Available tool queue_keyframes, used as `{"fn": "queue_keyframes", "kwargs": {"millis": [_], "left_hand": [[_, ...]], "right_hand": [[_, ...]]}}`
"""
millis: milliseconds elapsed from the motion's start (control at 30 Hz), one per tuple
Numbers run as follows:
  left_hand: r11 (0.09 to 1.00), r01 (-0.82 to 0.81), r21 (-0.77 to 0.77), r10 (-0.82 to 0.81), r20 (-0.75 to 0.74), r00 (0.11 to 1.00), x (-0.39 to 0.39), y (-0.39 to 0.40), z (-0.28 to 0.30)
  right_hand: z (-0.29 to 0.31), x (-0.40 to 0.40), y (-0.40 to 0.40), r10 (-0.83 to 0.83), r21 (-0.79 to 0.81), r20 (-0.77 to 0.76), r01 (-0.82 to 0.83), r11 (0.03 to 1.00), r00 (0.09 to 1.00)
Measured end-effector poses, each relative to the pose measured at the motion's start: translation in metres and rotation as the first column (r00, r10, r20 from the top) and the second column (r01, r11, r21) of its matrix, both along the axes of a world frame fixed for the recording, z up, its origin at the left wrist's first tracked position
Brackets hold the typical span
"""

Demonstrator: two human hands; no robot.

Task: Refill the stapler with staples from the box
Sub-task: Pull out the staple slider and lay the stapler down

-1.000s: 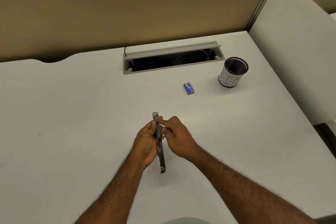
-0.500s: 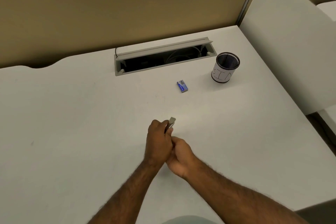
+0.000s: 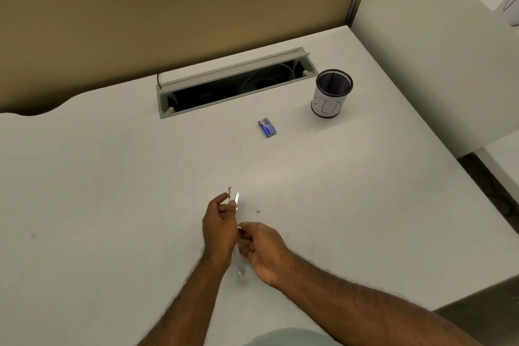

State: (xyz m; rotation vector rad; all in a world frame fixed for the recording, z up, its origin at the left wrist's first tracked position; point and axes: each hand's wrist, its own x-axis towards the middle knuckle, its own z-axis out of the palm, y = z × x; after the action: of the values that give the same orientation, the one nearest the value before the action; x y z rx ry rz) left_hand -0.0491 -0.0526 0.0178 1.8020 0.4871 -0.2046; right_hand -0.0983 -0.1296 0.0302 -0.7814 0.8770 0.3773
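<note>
A white desk (image 3: pixel 112 177) fills most of the frame, its near edge cut off. An open cable slot (image 3: pixel 236 81) sits upper centre, its inside dark and hard to read. One black mesh cup (image 3: pixel 332 93) stands at the right, one small blue box (image 3: pixel 266 127) left of it. Two hands meet at lower centre: the left hand (image 3: pixel 219 229) grips a thin silver stapler (image 3: pixel 234 202), opened into two arms and partly hidden; the right hand (image 3: pixel 264 250) curls beside it, contents unclear. Tiny staple bits (image 3: pixel 256 209) lie nearby.
</note>
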Motion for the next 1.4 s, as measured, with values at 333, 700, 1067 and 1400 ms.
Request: {"fn": "queue_keyframes", "kwargs": {"millis": [333,700,1067,1400], "left_hand": [[0.791,-0.311,-0.526,0.086,-0.408,0.909,0.015,0.033,-0.004],[0.93,-0.127,-0.345,0.056,-0.208,0.977,0.02,0.038,-0.006],[0.988,0.036,0.153,-0.014,-0.143,0.99,0.03,0.035,-0.004],[0.959,-0.055,0.277,0.07,-0.045,0.997,0.027,0.036,0.005]], "right_hand": [[-0.005,-0.007,0.011,0.649,-0.798,0.093,-0.334,0.502,0.755],[-0.019,0.011,0.019,0.683,-0.881,0.032,-0.302,0.364,0.729],[-0.03,0.019,0.015,0.749,-0.946,-0.041,-0.268,0.184,0.661],[-0.034,0.012,-0.021,0.626,-0.98,0.053,-0.079,0.181,0.778]]}}
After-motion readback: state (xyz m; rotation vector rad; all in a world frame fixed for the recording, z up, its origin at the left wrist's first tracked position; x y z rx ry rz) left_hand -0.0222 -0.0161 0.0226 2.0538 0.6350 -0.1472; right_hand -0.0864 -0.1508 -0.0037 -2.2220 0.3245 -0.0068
